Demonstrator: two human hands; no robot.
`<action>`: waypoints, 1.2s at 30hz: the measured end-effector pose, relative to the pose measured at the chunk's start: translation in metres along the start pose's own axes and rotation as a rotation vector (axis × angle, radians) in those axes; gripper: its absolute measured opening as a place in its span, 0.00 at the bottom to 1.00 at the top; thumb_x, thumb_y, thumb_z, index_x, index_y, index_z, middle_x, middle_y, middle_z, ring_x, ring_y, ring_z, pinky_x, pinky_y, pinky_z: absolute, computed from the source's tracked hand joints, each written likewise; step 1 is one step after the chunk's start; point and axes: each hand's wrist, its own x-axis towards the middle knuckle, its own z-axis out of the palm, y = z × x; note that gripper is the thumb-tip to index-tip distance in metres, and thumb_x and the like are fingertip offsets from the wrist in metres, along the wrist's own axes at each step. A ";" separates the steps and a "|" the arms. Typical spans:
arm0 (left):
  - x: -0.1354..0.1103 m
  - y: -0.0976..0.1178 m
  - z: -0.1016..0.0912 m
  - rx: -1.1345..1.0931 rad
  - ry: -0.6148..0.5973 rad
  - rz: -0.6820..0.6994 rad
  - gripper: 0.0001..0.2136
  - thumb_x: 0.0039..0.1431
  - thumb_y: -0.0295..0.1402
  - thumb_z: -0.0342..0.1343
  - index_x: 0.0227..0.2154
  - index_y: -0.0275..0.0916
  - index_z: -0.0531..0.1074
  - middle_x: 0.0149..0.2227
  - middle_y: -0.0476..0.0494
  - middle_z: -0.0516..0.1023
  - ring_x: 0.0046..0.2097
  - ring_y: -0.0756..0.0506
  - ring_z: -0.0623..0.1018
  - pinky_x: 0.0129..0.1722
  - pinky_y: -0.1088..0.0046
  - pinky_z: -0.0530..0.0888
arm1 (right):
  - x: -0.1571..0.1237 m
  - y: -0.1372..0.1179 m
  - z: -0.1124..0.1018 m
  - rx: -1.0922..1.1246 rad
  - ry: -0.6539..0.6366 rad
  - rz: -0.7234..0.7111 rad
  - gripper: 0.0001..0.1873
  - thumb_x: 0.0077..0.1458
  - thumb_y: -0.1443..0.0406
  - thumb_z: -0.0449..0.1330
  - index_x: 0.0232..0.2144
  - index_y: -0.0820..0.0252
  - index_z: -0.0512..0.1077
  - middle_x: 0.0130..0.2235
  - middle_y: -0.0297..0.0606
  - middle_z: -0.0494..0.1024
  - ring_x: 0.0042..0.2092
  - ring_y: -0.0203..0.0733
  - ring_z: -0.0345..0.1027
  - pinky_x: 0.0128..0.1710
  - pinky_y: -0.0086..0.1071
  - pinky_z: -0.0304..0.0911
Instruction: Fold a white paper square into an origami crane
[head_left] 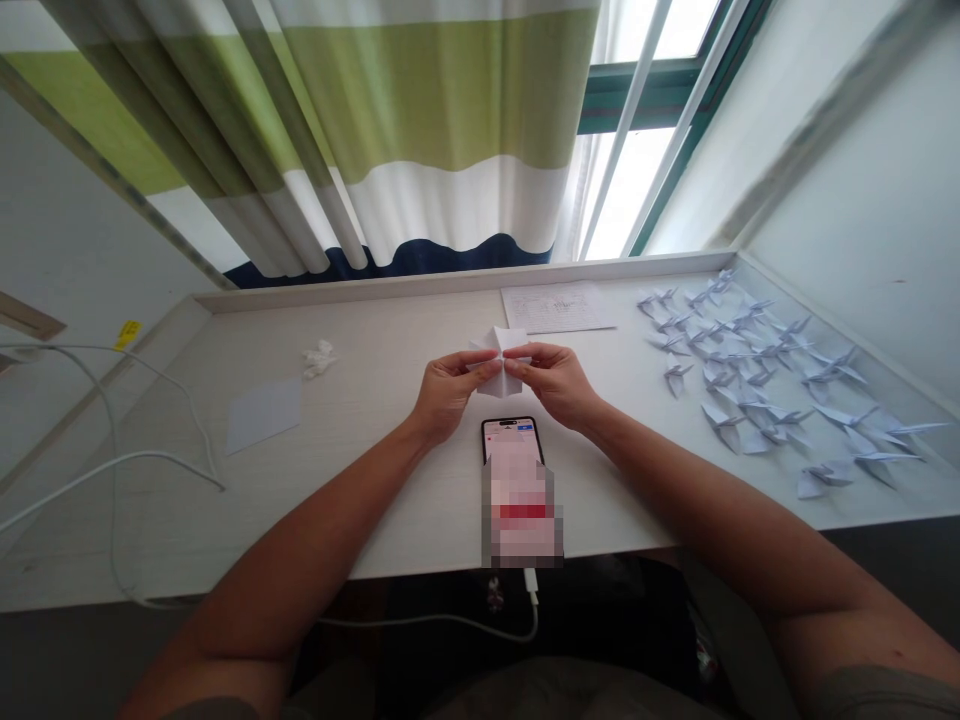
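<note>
A small white piece of folded paper [504, 385] is pinched between both hands above the middle of the desk. My left hand [450, 388] grips its left side with thumb and fingers pressed together. On the other side my right hand [555, 378] pinches it the same way, and the thumbs nearly meet at its centre. Creases run through the paper, and its flaps stick out above and below the fingers. Just below the hands lies a phone [517, 480], its lit screen partly blurred out, with a white charging cable [532, 590] plugged into its lower end.
Many folded paper cranes [750, 370] cover the desk's right side. A printed sheet [559, 306] lies at the back. To the left are a blank paper square [264, 414], a crumpled tissue [319, 360] and loose white cables [150, 455]. A curtain [442, 100] hangs behind the desk [390, 320].
</note>
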 end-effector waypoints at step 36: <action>0.003 -0.017 -0.011 0.491 0.038 0.351 0.08 0.58 0.41 0.71 0.36 0.45 0.84 0.55 0.41 0.78 0.61 0.38 0.75 0.61 0.56 0.70 | -0.002 -0.010 -0.001 -0.822 -0.011 -0.564 0.06 0.66 0.62 0.63 0.34 0.52 0.76 0.36 0.36 0.79 0.39 0.44 0.73 0.41 0.42 0.69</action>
